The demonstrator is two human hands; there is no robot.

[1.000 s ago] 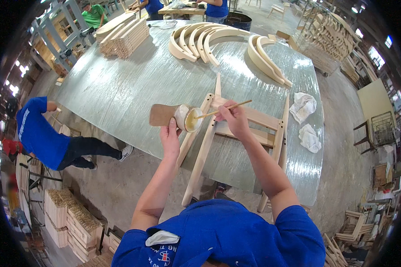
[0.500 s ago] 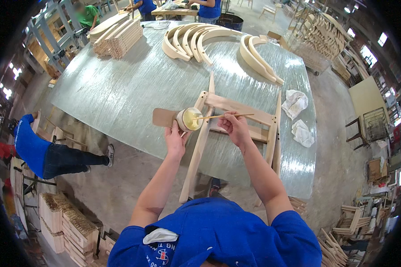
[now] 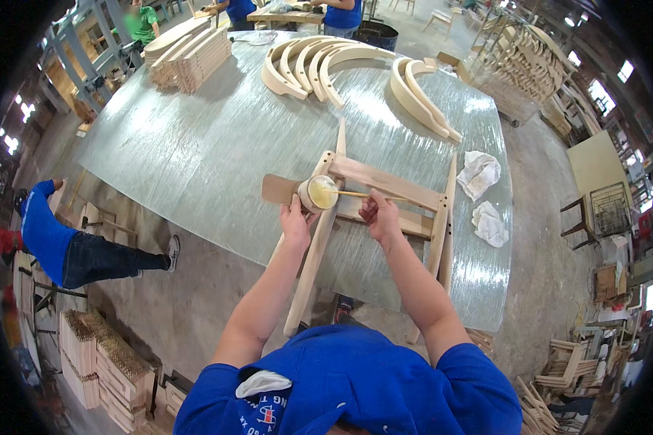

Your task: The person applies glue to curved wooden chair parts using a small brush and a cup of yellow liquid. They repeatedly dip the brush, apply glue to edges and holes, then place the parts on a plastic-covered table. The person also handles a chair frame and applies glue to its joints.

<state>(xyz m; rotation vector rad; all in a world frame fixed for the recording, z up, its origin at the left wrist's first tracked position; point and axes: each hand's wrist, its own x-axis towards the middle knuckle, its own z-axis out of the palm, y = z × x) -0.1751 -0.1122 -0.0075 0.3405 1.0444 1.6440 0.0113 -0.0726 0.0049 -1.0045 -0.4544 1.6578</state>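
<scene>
My left hand [image 3: 295, 220] is wrapped round a small cup [image 3: 306, 197] of pale yellow, glue-like liquid. A flat brown piece [image 3: 278, 189] sticks out from the cup's left side; how it is joined to the cup is hidden. Pinched in my right hand [image 3: 381, 215] is a thin wooden stick [image 3: 352, 193], its left end in the cup. Both hands are above a bare wooden chair frame [image 3: 388, 176], with dark round holes near its corner joints. The frame rests on the table, its long legs reaching over the near edge toward me.
Curved wooden parts [image 3: 326, 65] lie on the far side of the plastic-covered table [image 3: 189, 156]. Stacked slats [image 3: 190, 61] stand at the far left, and two crumpled white cloths [image 3: 479, 174] lie on the right. A person in blue [image 3: 47, 235] bends beyond the left edge.
The cup in my left hand has moved slightly right over the frame. My right hand has dropped a little nearer to me, and the stick now slants the other way, its tip still in the cup.
</scene>
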